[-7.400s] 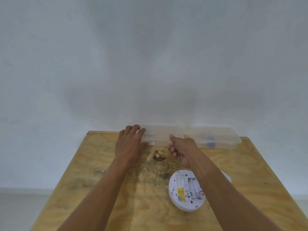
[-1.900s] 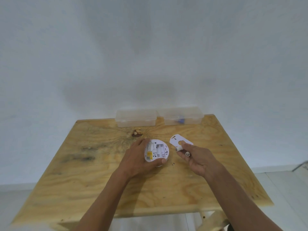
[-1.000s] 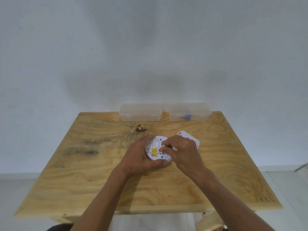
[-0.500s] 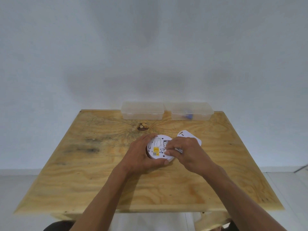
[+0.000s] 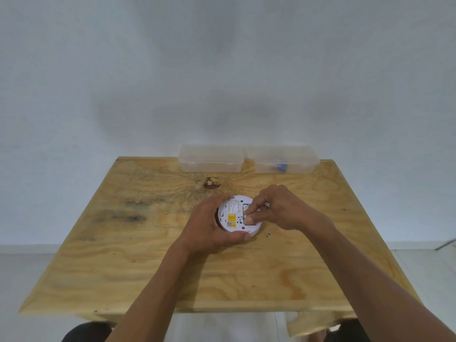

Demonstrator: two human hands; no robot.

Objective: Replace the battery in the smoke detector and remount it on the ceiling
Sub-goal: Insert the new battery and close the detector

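The round white smoke detector (image 5: 231,210) lies back-up at the middle of the wooden table (image 5: 148,255), showing a yellow label and an open battery bay. My left hand (image 5: 207,229) cups its left and near rim and holds it steady. My right hand (image 5: 278,208) is over the detector's right half, thumb and fingertips pinched together at the battery bay. The battery under those fingers is almost fully hidden. The white mounting plate behind the detector is covered by my right hand.
Two clear plastic boxes stand at the table's far edge against the wall: the left box (image 5: 211,159) looks empty, the right box (image 5: 281,157) holds a small blue item (image 5: 280,167). A dark knot (image 5: 211,183) marks the wood just beyond the detector.
My right hand carried batteries from beside the detector onto its battery bay and now presses there. My left hand has kept hold of the detector. The mounting plate has gone behind my right hand.
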